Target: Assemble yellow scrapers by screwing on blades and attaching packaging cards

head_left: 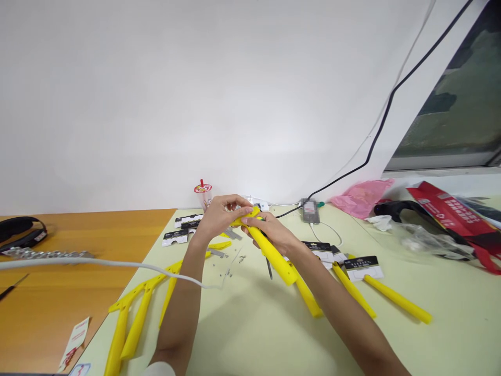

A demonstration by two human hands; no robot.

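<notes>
My left hand [223, 215] pinches the head end of a yellow plastic tool with a tubular handle [274, 256], above the table. My right hand [275, 233] is closed around the same tool just below its head, and the handle slants down toward me. A thin dark rod [269, 268] shows beneath my right hand; whether I hold it is unclear. Small metal bits [228, 271], possibly screws, lie scattered on the table below. More yellow tools [144, 297] lie by my left forearm, and loose yellow handles [397, 298] lie to the right.
Black-and-white cards [175, 238] lie on the pale green table [250, 334]. A cup with a red straw [203, 193] stands by the wall. A white cable [117, 263] crosses at left. At right are a pink bag [362, 197] and a red bag [450, 214].
</notes>
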